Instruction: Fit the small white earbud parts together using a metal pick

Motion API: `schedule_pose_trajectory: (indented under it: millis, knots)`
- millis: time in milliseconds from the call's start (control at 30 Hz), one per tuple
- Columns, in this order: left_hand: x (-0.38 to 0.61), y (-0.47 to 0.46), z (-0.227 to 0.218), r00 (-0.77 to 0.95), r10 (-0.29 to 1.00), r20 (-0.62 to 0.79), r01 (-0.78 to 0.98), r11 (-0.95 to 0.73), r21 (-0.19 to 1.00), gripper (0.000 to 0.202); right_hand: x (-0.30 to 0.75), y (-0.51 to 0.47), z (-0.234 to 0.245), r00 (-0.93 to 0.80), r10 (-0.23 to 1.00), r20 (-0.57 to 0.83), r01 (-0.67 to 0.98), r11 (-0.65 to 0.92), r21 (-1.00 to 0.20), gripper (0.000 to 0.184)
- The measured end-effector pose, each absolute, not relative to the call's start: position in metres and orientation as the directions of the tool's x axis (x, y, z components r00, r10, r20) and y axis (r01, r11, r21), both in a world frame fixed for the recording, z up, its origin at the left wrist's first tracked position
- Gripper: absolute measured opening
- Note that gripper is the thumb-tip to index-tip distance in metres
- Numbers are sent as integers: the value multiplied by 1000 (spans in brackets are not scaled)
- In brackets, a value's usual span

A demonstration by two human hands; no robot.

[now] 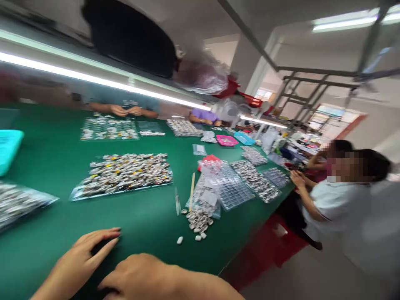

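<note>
My left hand (81, 258) lies at the near edge of the green table (56, 158), fingers stretched out flat over a dark patch I cannot identify. Just to its right is my right hand (140, 277), back up, with the fingers curled under and their tips hidden. A little beyond the hands lies a small heap of white and silver parts (198, 218), with two loose white pieces (179, 240) in front of it. A clear bag of many small parts (125, 173) lies farther back.
Clear blister trays (233, 189) and a wooden stick (191, 191) lie by the heap. A teal basket (8, 150) stands far left, with pink (226, 140) and blue (244, 138) trays at the back. A seated person (337, 204) works at the right table edge. Other people's hands (126, 110) work across the table.
</note>
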State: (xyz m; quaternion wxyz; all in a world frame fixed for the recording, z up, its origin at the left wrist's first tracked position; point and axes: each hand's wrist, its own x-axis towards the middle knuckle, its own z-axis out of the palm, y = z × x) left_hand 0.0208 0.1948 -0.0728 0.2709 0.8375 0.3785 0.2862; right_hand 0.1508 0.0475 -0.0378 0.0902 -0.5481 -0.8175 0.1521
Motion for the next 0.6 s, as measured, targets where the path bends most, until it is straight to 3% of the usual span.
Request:
schedule_pose_trajectory:
  millis: [100, 600]
  knots:
    - [18, 183, -62, 620, 763, 184, 441, -532, 723, 33, 152, 36, -31, -316, 948, 33, 880, 306, -363, 26]
    - [17, 174, -56, 621, 759, 194, 384, -510, 770, 18, 153, 30, -30, -271, 960, 67, 837, 270, -475, 27]
